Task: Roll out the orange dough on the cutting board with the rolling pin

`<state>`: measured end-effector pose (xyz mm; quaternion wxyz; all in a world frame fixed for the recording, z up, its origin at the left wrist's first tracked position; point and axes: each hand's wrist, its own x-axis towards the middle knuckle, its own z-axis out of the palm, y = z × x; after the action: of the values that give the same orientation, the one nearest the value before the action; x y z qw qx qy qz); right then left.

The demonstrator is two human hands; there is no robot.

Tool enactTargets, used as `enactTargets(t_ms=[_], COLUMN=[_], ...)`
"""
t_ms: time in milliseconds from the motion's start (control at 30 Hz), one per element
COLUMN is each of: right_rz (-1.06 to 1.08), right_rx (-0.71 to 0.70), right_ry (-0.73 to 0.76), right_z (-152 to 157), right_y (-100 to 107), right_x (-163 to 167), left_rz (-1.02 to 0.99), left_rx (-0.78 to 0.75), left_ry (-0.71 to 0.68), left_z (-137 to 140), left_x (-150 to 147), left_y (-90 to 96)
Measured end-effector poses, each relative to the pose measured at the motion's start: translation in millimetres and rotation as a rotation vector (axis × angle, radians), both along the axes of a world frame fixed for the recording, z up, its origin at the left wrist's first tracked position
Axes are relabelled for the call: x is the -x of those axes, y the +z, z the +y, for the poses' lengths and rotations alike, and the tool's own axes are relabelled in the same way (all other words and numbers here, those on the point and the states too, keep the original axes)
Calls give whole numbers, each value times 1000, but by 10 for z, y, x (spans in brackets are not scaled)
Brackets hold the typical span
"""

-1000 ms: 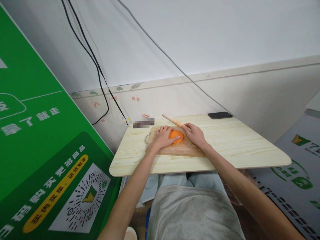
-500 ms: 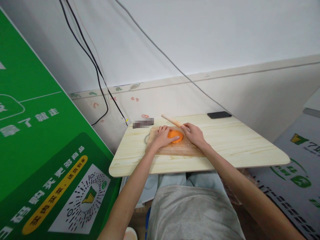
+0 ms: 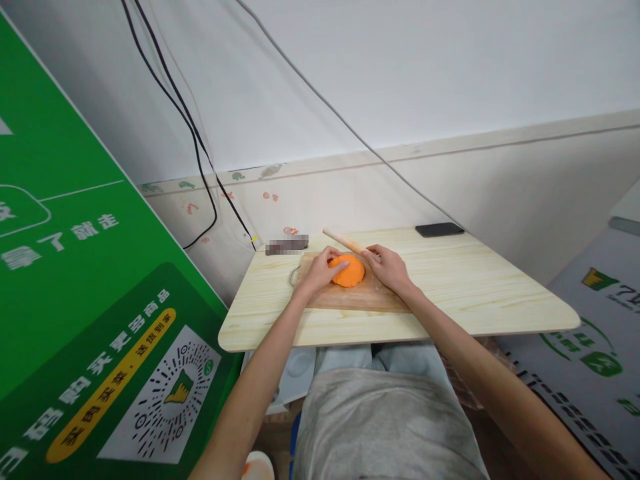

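Observation:
A flattened round of orange dough (image 3: 349, 272) lies on the wooden cutting board (image 3: 360, 301). My left hand (image 3: 320, 272) grips its left edge, the thumb on top and the fingers curled round the far side. Part of that edge is hidden by the hand. In my right hand (image 3: 389, 267) is the near end of a thin wooden rolling pin (image 3: 343, 239), which slants up and to the left behind the dough. The right hand stays just right of the dough, apart from it.
A pale wood-grain table (image 3: 475, 287) carries the board, which has a metal handle (image 3: 294, 275) on its left. A black phone (image 3: 440, 230) lies at the back right, and a blurred dark object (image 3: 287, 245) at the back left. A green printed panel (image 3: 100, 267) stands to the left.
My left hand has gone from lying spread over the dough to holding its left edge. More of the dough shows now. The right hand and rolling pin have hardly moved.

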<state>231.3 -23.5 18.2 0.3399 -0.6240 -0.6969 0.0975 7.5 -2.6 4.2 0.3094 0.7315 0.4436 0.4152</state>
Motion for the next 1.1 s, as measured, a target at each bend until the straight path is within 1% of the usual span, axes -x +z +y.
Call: enactTargets(t_ms=[167,267,367,500,600,667,800,1100], right_rz=[70,166,238,323,356,376,397,428], right_rx=[-22,-91,-144,-153,-130,-118,-118,-103], right_ry=[38,99,123,165,242,257,232,285], right_z=[16,42,80,114,115,109,101,116], right_y=[-21,-68,-132,-184,-179,-172,-184,-209], right_x=[-5,-12,-19,-8,15,24,19,18], left_rz=[-256,-367,-431,-487,-529,-539,-523,-496], left_rx=[6,38,83,143,195,207,172,130], left_ry=[-61,-89,-120,-144,-144,-140,-131,-120], left_z=[33,2,-27,-25,-14,-11,-9,48], left_x=[-4,-40,-95,-150,-164,-168,-173,-166], left_y=[9,23,18,-13,-33,-41,-58,-91])
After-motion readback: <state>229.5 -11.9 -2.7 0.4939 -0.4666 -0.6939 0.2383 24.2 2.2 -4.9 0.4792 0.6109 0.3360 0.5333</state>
